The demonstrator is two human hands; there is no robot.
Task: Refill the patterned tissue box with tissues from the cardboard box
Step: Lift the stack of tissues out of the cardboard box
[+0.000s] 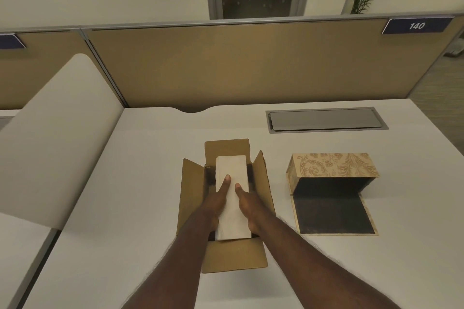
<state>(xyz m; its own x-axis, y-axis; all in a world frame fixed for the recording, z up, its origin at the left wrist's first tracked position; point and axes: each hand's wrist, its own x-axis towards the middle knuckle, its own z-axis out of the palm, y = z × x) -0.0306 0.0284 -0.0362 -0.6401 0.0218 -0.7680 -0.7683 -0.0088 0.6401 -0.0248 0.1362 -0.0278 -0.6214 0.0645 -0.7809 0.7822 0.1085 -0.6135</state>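
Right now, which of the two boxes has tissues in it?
The cardboard box, flaps open, holds the white tissue stack; left hand and right hand grip it. The patterned tissue box to its right shows only dark, bare interior.

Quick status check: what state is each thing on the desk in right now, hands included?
cardboard box: flaps open, tissues inside
tissue stack: gripped on both sides, in the box
patterned tissue box: open, empty, flap flat on desk
left hand: on the stack
right hand: on the stack
desk hatch: closed
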